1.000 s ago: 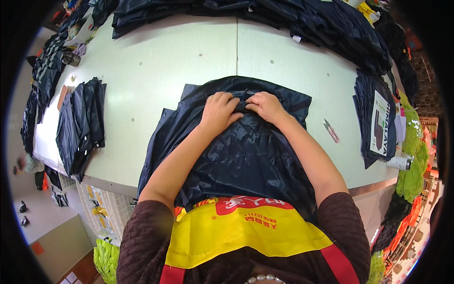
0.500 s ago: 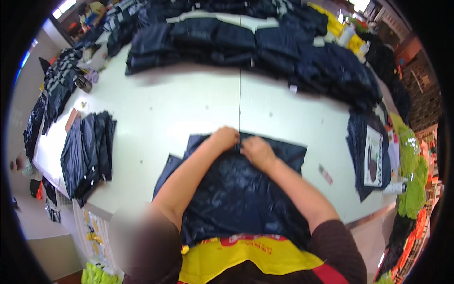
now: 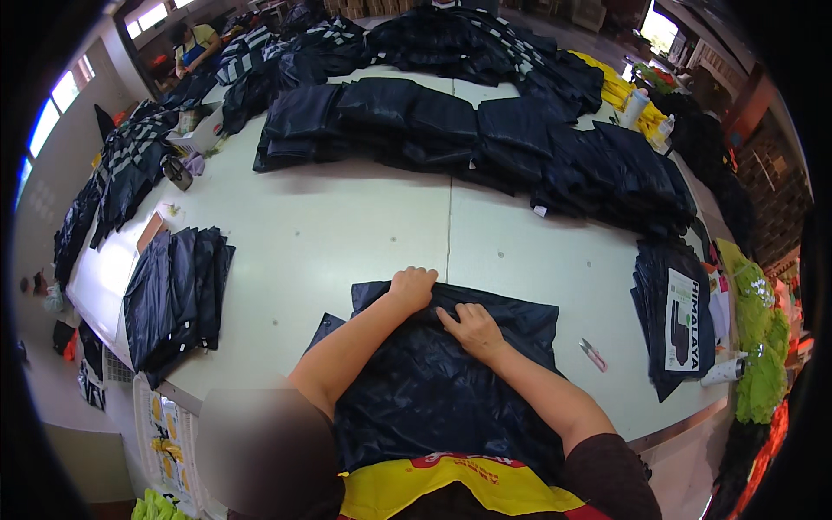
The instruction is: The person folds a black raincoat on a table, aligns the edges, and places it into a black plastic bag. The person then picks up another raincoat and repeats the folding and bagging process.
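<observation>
A dark navy shiny garment [image 3: 433, 390] lies spread on the white table [image 3: 347, 234] right in front of me. My left hand [image 3: 412, 288] is closed on the garment's far edge, fingers curled around the fabric. My right hand [image 3: 471, 329] lies just beside it, fingers pressed down and pinching a fold of the same garment. Both forearms stretch over the cloth from the lower edge.
A stack of folded dark garments [image 3: 173, 299] sits at the left. A long row of dark folded piles [image 3: 485, 139] lines the far side. A packaged pile [image 3: 680, 321] with a white card lies at the right, a small pink tool [image 3: 593, 354] near it. Another person [image 3: 195, 43] stands far back.
The view has tilted up, showing more of the far table. My hands have moved apart slightly along the garment's far edge, the left reaching farther out.
</observation>
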Demonstrator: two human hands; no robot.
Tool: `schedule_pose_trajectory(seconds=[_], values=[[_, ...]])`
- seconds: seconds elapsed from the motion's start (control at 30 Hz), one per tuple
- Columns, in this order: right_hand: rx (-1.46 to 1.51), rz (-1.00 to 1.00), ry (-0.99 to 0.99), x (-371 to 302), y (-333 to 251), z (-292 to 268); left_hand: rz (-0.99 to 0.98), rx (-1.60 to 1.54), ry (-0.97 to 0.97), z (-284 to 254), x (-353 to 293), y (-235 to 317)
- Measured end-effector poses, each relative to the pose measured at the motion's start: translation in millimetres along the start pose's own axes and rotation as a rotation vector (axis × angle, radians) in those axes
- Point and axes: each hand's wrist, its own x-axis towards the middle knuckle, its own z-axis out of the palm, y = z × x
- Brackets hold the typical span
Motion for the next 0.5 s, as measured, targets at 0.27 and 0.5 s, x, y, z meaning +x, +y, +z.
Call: schedule_pose_trajectory(seconds=[0.27, 0.5], values=[[0.139, 0.208, -0.105, 11, 2, 8, 0.056, 0.026, 0.120, -50, -29, -7], [0.031, 0.383, -0.169, 23, 1, 26, -0.024, -0.218, 0.222, -8, -58, 20]])
